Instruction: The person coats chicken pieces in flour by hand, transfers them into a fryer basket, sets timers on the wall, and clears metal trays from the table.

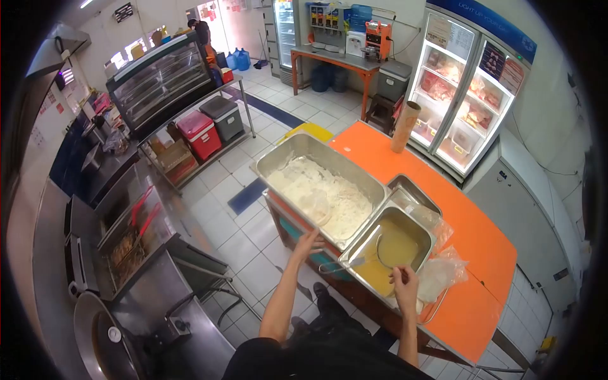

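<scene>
My left hand (pixel 308 244) is at the near edge of a large steel pan (pixel 277 190), its fingers out and holding nothing. White flour (pixel 316 183) fills much of that pan, with a clear plastic bowl or bag-like piece lying in it. Over the near right side of a smaller, deep steel pan (pixel 425 235) is my right hand (pixel 404 278), fingers pinched together. What they hold, if anything, I cannot make out. Cloudy yellow liquid (pixel 405 244) stands in this pan, with a curved metal rim in it. A wire handle (pixel 329 268) juts over its left side.
The pans stand on an orange table (pixel 472 253) with plastic bags (pixel 443 275), a shallow steel tray (pixel 415 193) and a cardboard tube (pixel 405 126). Fryers with red-handled baskets (pixel 147 212) and a round pan (pixel 104 335) are at left. A glass-door fridge (pixel 468 88) stands behind.
</scene>
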`<action>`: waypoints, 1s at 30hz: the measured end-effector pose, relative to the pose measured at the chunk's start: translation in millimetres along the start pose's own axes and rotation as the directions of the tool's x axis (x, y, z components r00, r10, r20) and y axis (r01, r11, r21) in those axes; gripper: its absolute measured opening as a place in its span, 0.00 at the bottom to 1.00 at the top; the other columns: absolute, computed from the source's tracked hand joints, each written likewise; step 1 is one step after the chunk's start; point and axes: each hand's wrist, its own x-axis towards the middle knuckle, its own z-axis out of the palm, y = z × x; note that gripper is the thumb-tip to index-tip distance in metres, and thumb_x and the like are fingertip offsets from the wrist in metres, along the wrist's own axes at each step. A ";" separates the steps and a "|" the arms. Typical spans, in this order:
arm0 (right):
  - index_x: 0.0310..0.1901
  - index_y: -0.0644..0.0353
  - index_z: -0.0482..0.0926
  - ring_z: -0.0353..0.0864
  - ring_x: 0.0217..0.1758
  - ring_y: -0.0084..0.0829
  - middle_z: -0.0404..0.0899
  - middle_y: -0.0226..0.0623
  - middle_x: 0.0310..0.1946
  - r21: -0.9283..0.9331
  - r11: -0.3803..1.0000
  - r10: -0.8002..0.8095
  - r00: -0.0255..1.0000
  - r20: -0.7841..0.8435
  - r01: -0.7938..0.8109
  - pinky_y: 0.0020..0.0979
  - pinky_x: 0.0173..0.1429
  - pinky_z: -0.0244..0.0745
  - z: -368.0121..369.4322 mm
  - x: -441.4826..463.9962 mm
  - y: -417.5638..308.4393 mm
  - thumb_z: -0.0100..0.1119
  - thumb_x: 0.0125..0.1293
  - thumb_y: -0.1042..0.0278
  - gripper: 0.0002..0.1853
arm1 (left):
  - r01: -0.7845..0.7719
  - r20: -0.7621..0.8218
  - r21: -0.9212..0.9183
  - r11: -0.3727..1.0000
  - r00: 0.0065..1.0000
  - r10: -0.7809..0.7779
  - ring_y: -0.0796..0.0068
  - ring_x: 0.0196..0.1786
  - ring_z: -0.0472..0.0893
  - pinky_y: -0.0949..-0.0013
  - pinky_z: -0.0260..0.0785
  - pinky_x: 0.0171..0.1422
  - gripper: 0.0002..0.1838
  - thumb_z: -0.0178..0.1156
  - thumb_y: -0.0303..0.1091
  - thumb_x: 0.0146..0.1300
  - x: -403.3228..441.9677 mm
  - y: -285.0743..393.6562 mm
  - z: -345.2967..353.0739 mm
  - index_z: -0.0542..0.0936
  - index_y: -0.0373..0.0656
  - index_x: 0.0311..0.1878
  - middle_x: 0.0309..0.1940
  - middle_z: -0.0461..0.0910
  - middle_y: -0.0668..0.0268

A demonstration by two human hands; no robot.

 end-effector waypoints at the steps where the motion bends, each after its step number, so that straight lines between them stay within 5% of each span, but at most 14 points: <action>1: 0.39 0.66 0.78 0.76 0.29 0.18 0.78 0.30 0.27 0.004 1.000 -0.006 1.000 -0.005 0.006 0.21 0.35 0.71 7.5 18.5 -3.0 0.55 0.71 0.69 0.08 | -0.081 -0.032 0.041 0.996 0.996 0.083 0.71 0.37 0.80 0.67 0.76 0.41 0.26 0.61 0.52 0.66 22.3 0.7 12.8 0.76 0.37 0.54 0.39 0.80 0.63; 3: 0.38 0.65 0.78 0.76 0.28 0.18 0.78 0.29 0.26 0.015 1.000 -0.018 1.000 0.025 0.018 0.21 0.34 0.71 28.5 52.5 -6.9 0.56 0.70 0.69 0.08 | -0.165 -0.069 0.109 0.980 0.982 0.173 0.69 0.37 0.80 0.65 0.76 0.41 0.26 0.63 0.50 0.64 59.8 1.9 8.6 0.77 0.36 0.53 0.38 0.80 0.62; 5: 0.38 0.65 0.79 0.76 0.28 0.18 0.78 0.29 0.26 -0.016 1.000 0.019 0.999 0.050 -0.018 0.22 0.34 0.70 47.8 83.5 -8.9 0.56 0.70 0.68 0.08 | -0.263 -0.246 0.439 0.859 0.884 0.397 0.75 0.28 0.78 0.69 0.70 0.27 0.15 0.63 0.40 0.64 86.2 -8.5 -12.3 0.80 0.35 0.43 0.28 0.80 0.63; 7: 0.38 0.65 0.80 0.75 0.28 0.18 0.79 0.29 0.26 -0.074 0.994 -0.070 0.992 0.106 0.078 0.22 0.34 0.69 65.6 110.8 3.2 0.57 0.69 0.67 0.09 | -0.064 -0.479 0.491 0.869 0.813 0.331 0.75 0.27 0.77 0.69 0.69 0.27 0.11 0.62 0.36 0.63 105.9 5.1 -66.2 0.80 0.36 0.35 0.25 0.80 0.64; 8: 0.39 0.64 0.80 0.74 0.27 0.18 0.79 0.29 0.26 -0.102 0.991 -0.068 0.985 0.157 0.084 0.23 0.33 0.69 71.2 121.9 -1.9 0.59 0.68 0.66 0.09 | -0.020 -0.446 0.493 0.870 0.853 0.273 0.65 0.38 0.79 0.60 0.73 0.42 0.23 0.64 0.42 0.60 108.8 18.7 -112.6 0.77 0.30 0.48 0.31 0.80 0.56; 10: 0.40 0.64 0.80 0.75 0.26 0.21 0.79 0.34 0.25 -0.072 0.996 -0.039 0.976 0.214 0.056 0.26 0.32 0.69 79.9 134.6 -15.3 0.59 0.67 0.66 0.09 | 0.001 -0.521 0.673 0.740 0.711 0.473 0.63 0.37 0.82 0.59 0.74 0.40 0.23 0.62 0.39 0.60 103.3 50.9 -175.6 0.78 0.29 0.51 0.37 0.82 0.50; 12: 0.41 0.63 0.80 0.77 0.27 0.31 0.79 0.40 0.25 -0.049 0.993 -0.092 0.954 0.284 0.110 0.31 0.33 0.71 88.8 153.6 -19.5 0.59 0.65 0.65 0.10 | -0.115 -0.275 0.769 0.629 0.828 0.488 0.73 0.36 0.80 0.64 0.73 0.38 0.18 0.62 0.37 0.60 52.3 114.7 -181.3 0.82 0.30 0.45 0.34 0.83 0.56; 15: 0.41 0.64 0.79 0.80 0.33 0.46 0.80 0.46 0.30 -0.061 0.995 -0.050 0.925 0.377 0.079 0.41 0.40 0.75 114.5 159.7 -9.2 0.56 0.65 0.65 0.11 | -0.111 -0.225 0.777 0.619 0.870 0.438 0.77 0.36 0.79 0.69 0.72 0.40 0.14 0.62 0.32 0.61 0.6 134.5 -196.0 0.82 0.31 0.45 0.34 0.84 0.64; 20: 0.39 0.63 0.77 0.79 0.41 0.44 0.78 0.43 0.34 0.020 0.943 -0.318 0.881 0.350 0.333 0.43 0.45 0.73 159.3 136.9 -2.5 0.55 0.64 0.65 0.10 | -0.239 -0.111 0.779 0.579 0.857 0.503 0.78 0.37 0.79 0.72 0.71 0.44 0.12 0.60 0.26 0.61 -44.7 189.9 -213.8 0.81 0.32 0.48 0.36 0.83 0.66; 23: 0.40 0.63 0.77 0.79 0.41 0.43 0.78 0.43 0.33 0.085 0.927 -0.371 0.868 0.330 0.364 0.42 0.45 0.73 169.1 118.5 -0.3 0.54 0.64 0.67 0.09 | -0.048 -0.155 0.874 0.483 0.915 0.373 0.77 0.38 0.80 0.72 0.71 0.45 0.15 0.59 0.23 0.56 -86.2 273.8 -170.3 0.82 0.33 0.48 0.37 0.84 0.64; 27: 0.40 0.64 0.76 0.79 0.40 0.44 0.78 0.45 0.34 0.126 0.951 -0.308 0.892 0.330 0.282 0.41 0.43 0.74 139.8 80.8 -23.7 0.54 0.64 0.67 0.09 | -0.206 0.029 0.934 0.292 0.858 0.513 0.77 0.31 0.77 0.73 0.69 0.37 0.15 0.57 0.24 0.47 -138.9 332.9 -109.2 0.82 0.34 0.40 0.30 0.82 0.67; 30: 0.41 0.65 0.76 0.80 0.40 0.44 0.80 0.47 0.37 0.134 0.978 -0.200 0.914 0.353 0.163 0.39 0.43 0.75 114.2 42.2 -27.0 0.55 0.65 0.66 0.10 | -0.156 0.045 0.971 0.182 0.866 0.499 0.74 0.38 0.77 0.71 0.69 0.46 0.23 0.58 0.26 0.47 -208.8 358.3 -55.0 0.79 0.33 0.51 0.37 0.81 0.64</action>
